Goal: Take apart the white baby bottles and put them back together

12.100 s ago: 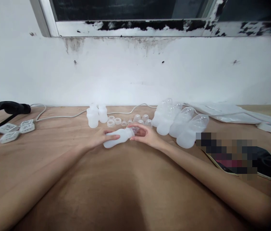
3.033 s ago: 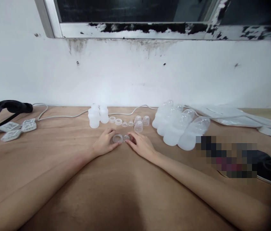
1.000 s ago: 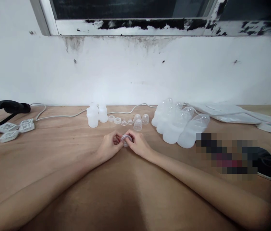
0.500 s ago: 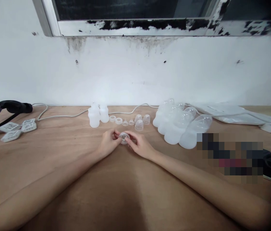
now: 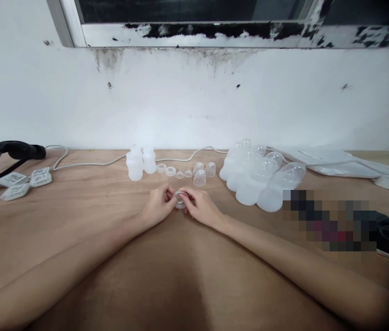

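Note:
Between my two hands is a small round clear plastic piece with a ring-like rim (image 5: 180, 201), low over the wooden table. My left hand (image 5: 160, 205) pinches its left side, and my right hand (image 5: 199, 207) grips the right side, with the thumb on top. Just beyond lie two whitish rings (image 5: 170, 171), two small clear nipple-shaped pieces (image 5: 180, 174) and three clear domed caps (image 5: 199, 178). White bottles without caps (image 5: 135, 166) stand behind my left hand.
Several capped white bottles (image 5: 248, 186) stand together at the right, before a plastic bag (image 5: 322, 163). A cable (image 5: 91, 164) runs along the wall. Black straps (image 5: 15, 149) and several small labelled packs (image 5: 15, 191) are at the left. A pixelated patch covers part of the right side.
The clear round piece has tilted, and its rim now shows more edge-on. My fingers have closed in a little around it. The bottles, rings and caps stay in place.

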`<state>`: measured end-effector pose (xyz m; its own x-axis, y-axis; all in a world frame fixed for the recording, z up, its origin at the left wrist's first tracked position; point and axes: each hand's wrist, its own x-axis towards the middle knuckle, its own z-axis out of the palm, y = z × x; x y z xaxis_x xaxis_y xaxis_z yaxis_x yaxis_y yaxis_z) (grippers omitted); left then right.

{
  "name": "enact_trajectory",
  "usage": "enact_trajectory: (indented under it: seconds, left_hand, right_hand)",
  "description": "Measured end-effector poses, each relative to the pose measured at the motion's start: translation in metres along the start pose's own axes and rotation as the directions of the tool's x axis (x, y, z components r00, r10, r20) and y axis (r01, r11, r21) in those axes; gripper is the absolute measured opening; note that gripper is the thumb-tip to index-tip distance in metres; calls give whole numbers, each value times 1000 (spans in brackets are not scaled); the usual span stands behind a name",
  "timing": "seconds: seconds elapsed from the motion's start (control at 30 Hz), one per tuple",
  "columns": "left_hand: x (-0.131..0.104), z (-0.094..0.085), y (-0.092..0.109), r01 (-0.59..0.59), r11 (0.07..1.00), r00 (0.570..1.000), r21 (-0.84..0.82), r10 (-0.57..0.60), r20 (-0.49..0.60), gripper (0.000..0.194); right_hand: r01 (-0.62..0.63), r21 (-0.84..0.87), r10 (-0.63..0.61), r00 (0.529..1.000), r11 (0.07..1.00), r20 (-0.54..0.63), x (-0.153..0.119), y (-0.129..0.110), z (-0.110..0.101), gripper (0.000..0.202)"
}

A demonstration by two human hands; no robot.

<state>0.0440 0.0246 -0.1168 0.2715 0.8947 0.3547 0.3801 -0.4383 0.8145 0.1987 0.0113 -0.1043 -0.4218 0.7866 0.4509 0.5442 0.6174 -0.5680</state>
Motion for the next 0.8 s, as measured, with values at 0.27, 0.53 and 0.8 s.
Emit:
enact_trajectory:
  seconds: [0.27, 0.53, 0.8]
  left_hand:
    - [-2, 1, 3, -10, 996, 1000, 87, 9, 16, 16]
    - [5, -5, -5, 87, 994, 995, 70, -90, 40, 16]
    - [5, -6, 6, 0, 981, 997, 196, -15, 78, 17]
  right_hand:
    - [-181, 174, 176, 983, 968, 44, -1, 0, 4, 22]
    - [-150, 206, 135, 987, 967, 85, 0, 3, 4, 30]
    - [-165, 208, 165, 986, 964, 18, 0, 6, 7, 28]
